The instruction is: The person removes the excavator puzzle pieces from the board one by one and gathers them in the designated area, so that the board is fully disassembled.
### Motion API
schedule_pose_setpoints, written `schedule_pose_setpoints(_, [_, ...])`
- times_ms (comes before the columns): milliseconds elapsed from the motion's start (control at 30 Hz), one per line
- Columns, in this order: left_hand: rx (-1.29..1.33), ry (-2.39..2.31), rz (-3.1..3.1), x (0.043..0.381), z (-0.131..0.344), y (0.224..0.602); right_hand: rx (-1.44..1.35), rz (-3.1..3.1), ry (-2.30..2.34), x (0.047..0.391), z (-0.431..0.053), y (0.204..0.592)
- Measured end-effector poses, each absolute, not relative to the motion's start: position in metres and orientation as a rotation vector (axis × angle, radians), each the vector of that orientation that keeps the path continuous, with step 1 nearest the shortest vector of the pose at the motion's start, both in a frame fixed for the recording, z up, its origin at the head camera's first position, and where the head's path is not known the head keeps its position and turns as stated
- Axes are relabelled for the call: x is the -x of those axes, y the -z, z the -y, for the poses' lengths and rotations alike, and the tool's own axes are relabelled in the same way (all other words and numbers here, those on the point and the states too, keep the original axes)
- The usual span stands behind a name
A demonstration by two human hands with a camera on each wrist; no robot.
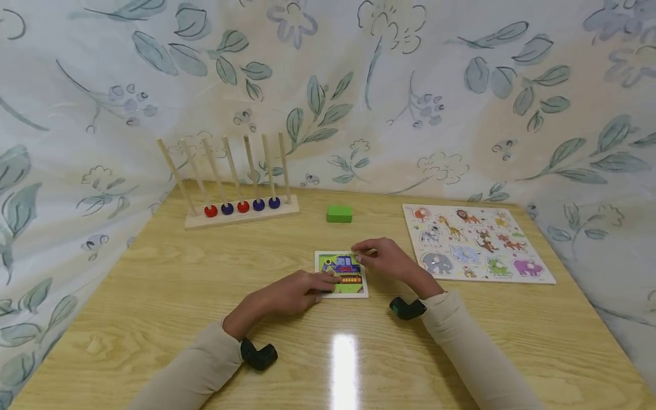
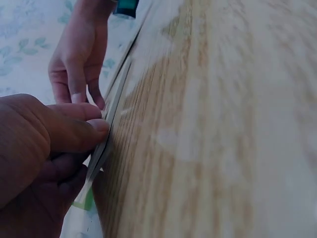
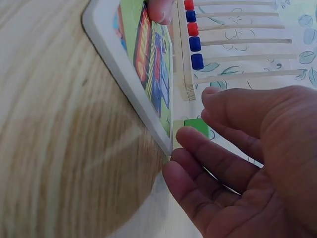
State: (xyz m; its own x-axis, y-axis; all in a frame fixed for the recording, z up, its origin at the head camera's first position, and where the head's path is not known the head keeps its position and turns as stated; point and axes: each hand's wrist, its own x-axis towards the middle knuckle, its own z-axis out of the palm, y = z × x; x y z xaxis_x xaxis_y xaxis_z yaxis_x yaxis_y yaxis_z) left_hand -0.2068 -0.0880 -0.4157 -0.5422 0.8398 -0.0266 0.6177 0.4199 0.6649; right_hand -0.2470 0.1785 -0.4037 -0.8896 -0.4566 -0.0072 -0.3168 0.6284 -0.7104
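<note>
A small white-framed picture puzzle [image 1: 342, 257] lies flat at the middle of the table, showing a blue and red vehicle on green. My left hand [image 1: 294, 291] reaches in from the lower left. Its fingertips rest on the picture's lower left part, and its thumb is at the frame's near edge. In the right wrist view a fingertip [image 3: 160, 11] touches the picture face. My right hand [image 1: 386, 259] is at the puzzle's upper right corner with loosely bent fingers. A gap shows between its thumb and fingers [image 3: 190, 178] in the right wrist view, with nothing held there.
A wooden peg stand [image 1: 246, 215] with several posts and red and blue beads stands back left. Behind the puzzle lies a green block [image 1: 339, 214]. At the right is an animal puzzle board [image 1: 410, 228]. Floral fabric [image 1: 328, 85] hangs along the table's far edge.
</note>
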Motion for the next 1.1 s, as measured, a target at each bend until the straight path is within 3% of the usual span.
schedule_pose_setpoints(367, [-1.306,-0.79,-2.317,0.198,0.084,0.416,0.642,-2.749,0.986,0.246,-0.182,0.403])
schedule_pose_setpoints(1100, [-1.35,-0.742,-2.307,0.188,0.085,0.412,1.062,-2.654,0.786,0.253,-0.133,0.406])
